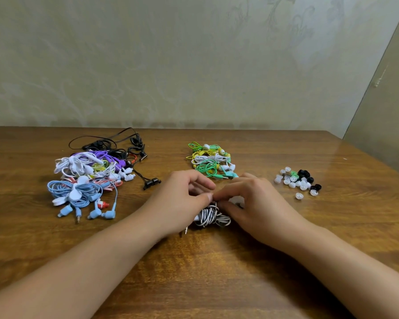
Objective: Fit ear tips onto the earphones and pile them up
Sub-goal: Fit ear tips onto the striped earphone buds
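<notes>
A coiled black-and-white striped earphone point(211, 217) lies at the table's middle, under both hands. My left hand point(182, 199) and my right hand point(247, 199) meet above it, fingers curled, pinching a small part of that earphone between thumb tips; the part itself is mostly hidden. A heap of mixed earphones point(90, 178), blue, white, purple, red and black, sits at the left. A smaller pile of green, yellow and white earphones point(211, 163) lies behind my hands. Loose ear tips point(296, 180), clear, black and one green, are scattered at the right.
The brown wooden table point(205, 272) runs to a pale patterned wall behind. Its right edge slants close past the ear tips. Bare wood shows between my forearms.
</notes>
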